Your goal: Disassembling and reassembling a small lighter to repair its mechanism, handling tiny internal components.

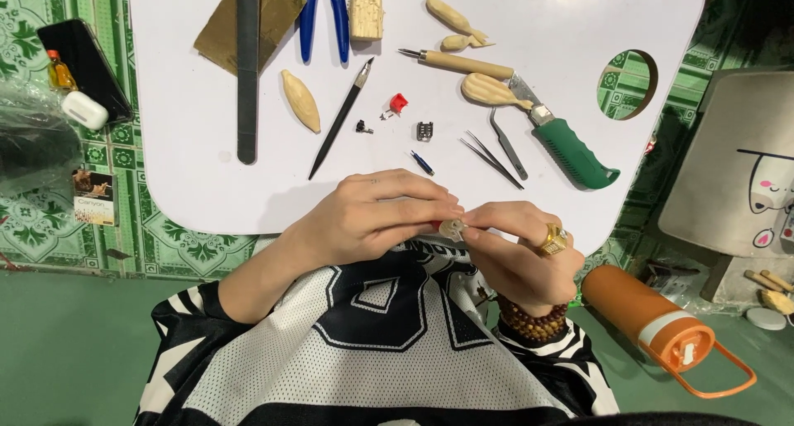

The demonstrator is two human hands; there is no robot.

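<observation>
At the near edge of the white bench [207,186], the left hand [372,215] and right hand [521,252] together pinch 1 small pale carved piece [452,228] between their fingertips, tweezers [492,157] lying just beyond.

one head-worn view looks steeply down from close above the lap, facing forward over the white surface [207,186]; the surface fills the upper frame, the person's chest the bottom edge below it.
</observation>
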